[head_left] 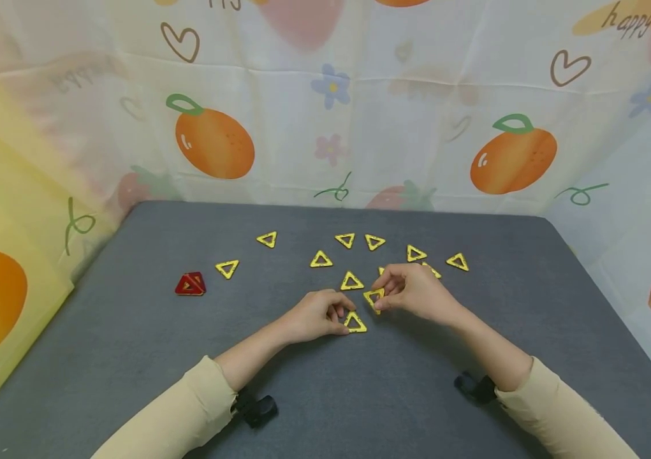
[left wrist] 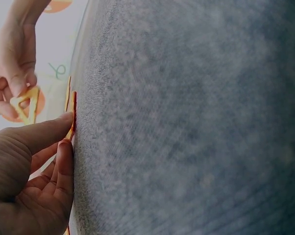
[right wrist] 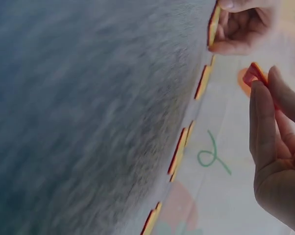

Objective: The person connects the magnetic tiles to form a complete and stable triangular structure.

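My left hand [head_left: 321, 317] pinches a yellow triangular frame [head_left: 356, 330] that lies flat on the table, thumb at one corner and fingertips at another. Just to the right and a little farther back, my right hand [head_left: 419, 294] pinches a second yellow triangular frame [head_left: 373, 292] between thumb and fingers. In the left wrist view this second triangle [left wrist: 34, 104] is held up off the table. The right wrist view shows its red side [right wrist: 255, 71]. Another yellow triangle [head_left: 351, 287] lies close behind both hands.
Several more yellow triangles, such as one with its point up [head_left: 321, 263] and one at the right [head_left: 457, 267], are spread over the far half of the grey table [head_left: 130, 357]. A red triangular piece [head_left: 190, 292] lies at the left. A printed curtain [head_left: 291, 146] hangs behind.
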